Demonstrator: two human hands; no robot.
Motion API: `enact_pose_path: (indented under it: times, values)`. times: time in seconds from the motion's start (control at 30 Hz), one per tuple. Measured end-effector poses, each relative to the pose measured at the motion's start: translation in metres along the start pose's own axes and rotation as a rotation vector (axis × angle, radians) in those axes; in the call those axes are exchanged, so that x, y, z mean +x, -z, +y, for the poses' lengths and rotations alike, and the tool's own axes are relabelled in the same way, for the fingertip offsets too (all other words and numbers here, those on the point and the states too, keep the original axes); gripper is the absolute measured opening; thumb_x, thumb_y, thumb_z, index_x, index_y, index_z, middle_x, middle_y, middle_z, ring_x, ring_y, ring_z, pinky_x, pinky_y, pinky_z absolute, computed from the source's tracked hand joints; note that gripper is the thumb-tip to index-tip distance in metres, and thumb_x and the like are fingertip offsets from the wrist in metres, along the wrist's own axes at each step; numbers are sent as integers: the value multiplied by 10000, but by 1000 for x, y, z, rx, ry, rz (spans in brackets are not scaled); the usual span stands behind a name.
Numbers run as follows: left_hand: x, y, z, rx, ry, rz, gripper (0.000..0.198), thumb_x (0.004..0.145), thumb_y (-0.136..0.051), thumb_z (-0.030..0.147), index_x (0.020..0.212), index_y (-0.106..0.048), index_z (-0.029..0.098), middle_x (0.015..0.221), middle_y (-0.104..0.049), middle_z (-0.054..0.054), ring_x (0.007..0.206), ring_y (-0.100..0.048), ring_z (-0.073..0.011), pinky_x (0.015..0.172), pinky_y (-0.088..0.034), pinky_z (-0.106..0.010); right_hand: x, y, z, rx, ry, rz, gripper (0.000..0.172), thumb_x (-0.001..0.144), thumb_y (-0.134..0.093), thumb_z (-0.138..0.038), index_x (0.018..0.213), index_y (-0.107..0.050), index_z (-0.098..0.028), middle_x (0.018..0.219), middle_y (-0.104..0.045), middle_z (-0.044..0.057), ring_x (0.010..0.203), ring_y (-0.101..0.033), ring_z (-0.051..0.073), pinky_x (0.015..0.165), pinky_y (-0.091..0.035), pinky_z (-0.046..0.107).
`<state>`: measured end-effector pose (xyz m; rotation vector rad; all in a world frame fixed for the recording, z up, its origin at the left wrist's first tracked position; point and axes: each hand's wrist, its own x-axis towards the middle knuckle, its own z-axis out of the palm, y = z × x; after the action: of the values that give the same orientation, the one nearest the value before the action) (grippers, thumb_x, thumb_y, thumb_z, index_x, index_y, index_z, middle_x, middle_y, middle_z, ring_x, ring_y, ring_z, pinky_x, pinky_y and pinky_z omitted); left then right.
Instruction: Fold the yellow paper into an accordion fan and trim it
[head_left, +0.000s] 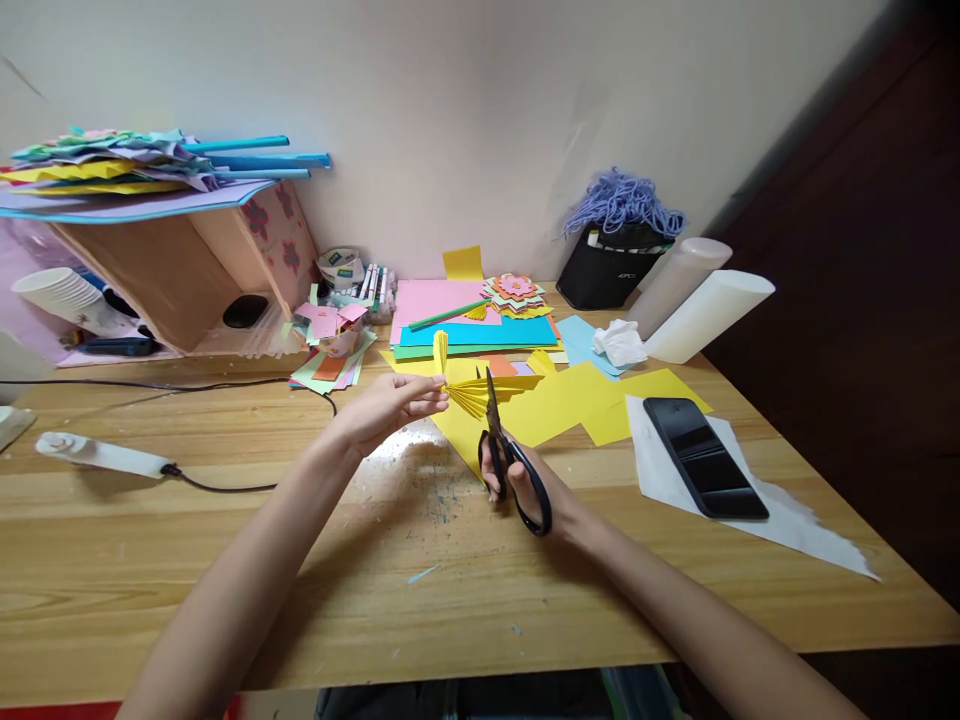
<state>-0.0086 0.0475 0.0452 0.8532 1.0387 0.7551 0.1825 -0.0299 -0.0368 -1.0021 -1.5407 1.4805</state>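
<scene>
Pinched in the fingertips of my left hand (pixel 394 405) is a pleated yellow paper fan (pixel 469 400), its folds spreading to the right and one narrow strip standing upward. My right hand (pixel 525 485) grips a pair of black-handled scissors (pixel 493 420), thumb and fingers through the loops. The blades point up and stand slightly apart at the fan's right part; whether they touch the paper I cannot tell. Beneath both hands lie yellow paper sheets (pixel 559 410) on the wooden table.
A black phone (pixel 705 455) rests on white paper at the right. Behind are coloured sheets (pixel 480 335), a layered paper flower (pixel 516 290), a black bag (pixel 611 265) with blue yarn, and white rolls (pixel 709 315). A white glue gun-like device (pixel 105 453) with a cord lies left, below a pink box (pixel 281 245).
</scene>
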Motion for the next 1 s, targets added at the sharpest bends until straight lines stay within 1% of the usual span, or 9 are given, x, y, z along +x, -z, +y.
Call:
enact_pose_path:
  times: [0.13, 0.27, 0.37, 0.5, 0.6, 0.73, 0.83, 0.93, 1.0]
  values:
    - [1, -1, -1, -5, -9, 3, 114, 704, -709, 189, 732, -696, 80, 748, -684, -78, 698, -629, -95, 820, -499, -226, -1, -2, 8, 12, -3, 29, 627, 679, -387, -815, 830, -410, -206, 631, -402, -49, 495, -377, 82, 471, -375, 228]
    - [0, 0, 1, 1, -22, 25, 121, 692, -717, 196, 727, -690, 83, 756, -686, -84, 702, -629, -101, 814, -498, -232, -1, -1, 5, -26, -42, 72, 529, 716, -477, -727, 819, -407, -213, 631, -398, -54, 472, -377, 79, 427, -345, 211]
    - [0, 5, 4, 18, -53, 18, 128, 688, -714, 207, 720, -684, 86, 741, -676, -75, 680, -613, -90, 761, -499, -210, 1, 1, -2, -134, -78, 55, 464, 722, -545, -653, 777, -396, -218, 637, -423, -47, 463, -379, 81, 415, -322, 211]
    - [5, 19, 7, 58, -102, 6, 185, 677, -722, 249, 775, -685, 97, 763, -665, -63, 672, -585, -80, 722, -486, -205, 3, 3, -13, -313, -116, 28, 437, 727, -559, -620, 732, -373, -224, 602, -433, -50, 472, -399, 100, 429, -305, 217]
    - [9, 28, 8, 105, -135, -1, 215, 683, -715, 290, 788, -681, 106, 776, -657, -65, 712, -583, -103, 768, -477, -255, 4, 3, -16, -443, -134, 4, 435, 725, -577, -600, 716, -352, -227, 597, -436, -54, 477, -416, 109, 447, -304, 222]
    - [9, 34, 9, 173, -183, -31, 209, 704, -693, 318, 791, -678, 129, 791, -652, -62, 784, -584, -139, 838, -448, -317, 5, 5, -16, -614, -119, 1, 404, 733, -610, -532, 707, -341, -232, 590, -454, -59, 516, -457, 128, 494, -324, 225]
    - [9, 36, 9, 186, -199, -45, 227, 714, -691, 339, 830, -674, 145, 854, -652, -53, 834, -582, -140, 896, -420, -332, 6, 9, -16, -722, -101, 6, 354, 748, -610, -498, 733, -379, -231, 612, -516, -48, 557, -513, 146, 525, -342, 230]
    - [9, 38, 9, 170, -222, -107, 255, 745, -666, 366, 890, -669, 155, 959, -650, -60, 909, -578, -146, 948, -395, -337, 7, 15, -18, -817, -96, 22, 326, 777, -571, -509, 757, -405, -229, 650, -580, -22, 592, -562, 171, 537, -346, 238]
    - [9, 38, 8, 159, -251, -153, 273, 767, -645, 373, 942, -662, 164, 1002, -648, -65, 951, -573, -155, 958, -395, -339, 8, 20, -20, -904, -121, 75, 314, 807, -526, -519, 763, -416, -229, 651, -599, -11, 590, -573, 182, 522, -332, 240]
